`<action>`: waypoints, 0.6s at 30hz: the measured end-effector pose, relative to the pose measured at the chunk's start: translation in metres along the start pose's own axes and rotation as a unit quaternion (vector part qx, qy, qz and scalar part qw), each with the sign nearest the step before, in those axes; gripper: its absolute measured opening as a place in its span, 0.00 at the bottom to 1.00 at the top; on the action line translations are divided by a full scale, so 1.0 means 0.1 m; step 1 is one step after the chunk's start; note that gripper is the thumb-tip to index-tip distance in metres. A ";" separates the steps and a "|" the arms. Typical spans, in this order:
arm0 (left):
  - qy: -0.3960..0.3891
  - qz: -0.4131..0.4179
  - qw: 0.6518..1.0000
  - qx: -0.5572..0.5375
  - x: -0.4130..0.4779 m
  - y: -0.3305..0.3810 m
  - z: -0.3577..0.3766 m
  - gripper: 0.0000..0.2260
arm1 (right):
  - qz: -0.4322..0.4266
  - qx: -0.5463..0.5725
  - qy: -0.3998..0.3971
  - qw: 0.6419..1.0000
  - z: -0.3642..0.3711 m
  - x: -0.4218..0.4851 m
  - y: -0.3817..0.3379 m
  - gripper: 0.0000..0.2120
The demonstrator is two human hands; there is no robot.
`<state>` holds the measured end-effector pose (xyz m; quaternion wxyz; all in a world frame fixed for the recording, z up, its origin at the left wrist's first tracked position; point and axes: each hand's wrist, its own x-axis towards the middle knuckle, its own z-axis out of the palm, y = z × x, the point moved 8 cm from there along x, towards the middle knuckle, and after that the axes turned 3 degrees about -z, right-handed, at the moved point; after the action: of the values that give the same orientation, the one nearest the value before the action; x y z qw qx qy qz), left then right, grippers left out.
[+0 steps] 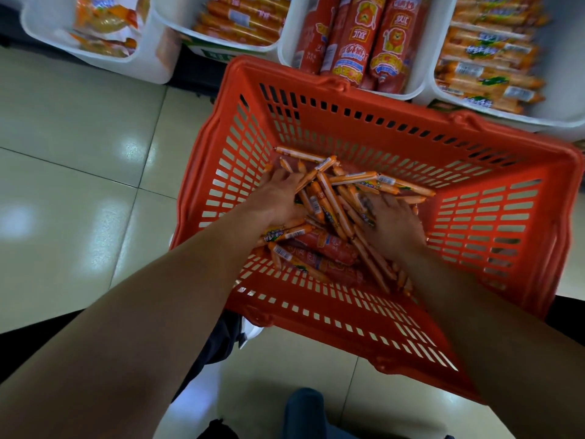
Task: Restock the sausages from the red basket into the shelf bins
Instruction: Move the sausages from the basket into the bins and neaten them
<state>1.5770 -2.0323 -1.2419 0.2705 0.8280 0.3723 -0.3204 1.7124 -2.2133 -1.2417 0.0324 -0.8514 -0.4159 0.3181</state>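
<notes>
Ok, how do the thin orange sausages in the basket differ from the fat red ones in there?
The thin orange sausages are slender sticks; the fat red sausages are far thicker and darker. The thin ones are many and lie criss-crossed on top; only a few fat red ones show, lying under them toward the near wall. Both kinds lie loose in the red basket.
</notes>
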 end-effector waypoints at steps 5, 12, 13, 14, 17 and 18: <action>0.029 0.052 0.996 0.063 0.16 0.14 -0.14 0.33 | -0.051 -0.077 0.066 0.994 -0.25 0.12 -0.15 0.49; 0.059 0.108 0.987 0.104 0.31 0.16 -0.25 0.24 | -0.118 -0.180 0.147 0.965 -0.33 0.18 -0.50 0.46; 0.061 0.109 0.987 0.106 0.32 0.15 -0.25 0.23 | -0.129 -0.179 0.170 0.960 -0.36 0.16 -0.55 0.43; 0.062 0.110 0.986 0.105 0.33 0.15 -0.25 0.23 | -0.141 -0.181 0.177 0.957 -0.36 0.15 -0.59 0.42; 0.051 0.112 0.988 0.095 0.32 0.14 -0.25 0.23 | -0.147 -0.210 0.115 0.960 -0.23 0.22 -0.65 0.46; 0.049 0.115 0.987 0.098 0.32 0.14 -0.24 0.23 | -0.137 -0.221 0.098 0.961 -0.19 0.25 -0.63 0.47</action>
<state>1.6124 -2.0099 -1.2469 0.2042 0.9026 0.2543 -0.2810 1.6910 -2.1498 -1.2191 -0.0729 -0.7991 -0.5834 0.1256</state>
